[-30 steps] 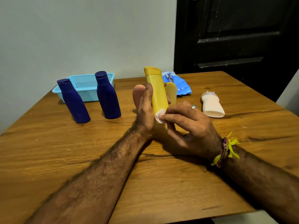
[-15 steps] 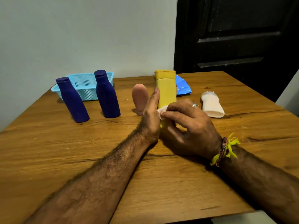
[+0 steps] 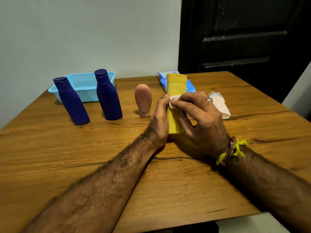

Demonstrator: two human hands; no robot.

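Wooden table (image 3: 50,157) at frame center: left hand (image 3: 160,115) grasps an upright yellow bottle (image 3: 175,91); right hand (image 3: 200,115) pinches a white wipe (image 3: 174,100) against it.

I count five bottles on the table (image 3: 50,148): two dark blue bottles (image 3: 71,101) (image 3: 108,96) toward the far left corner, one pink bottle (image 3: 143,100), one yellow bottle (image 3: 176,84) and one white bottle (image 3: 220,106). Besides these there is one light-blue basket (image 3: 87,86), one blue packet (image 3: 190,86) by the far edge, and one white wipe (image 3: 174,102).
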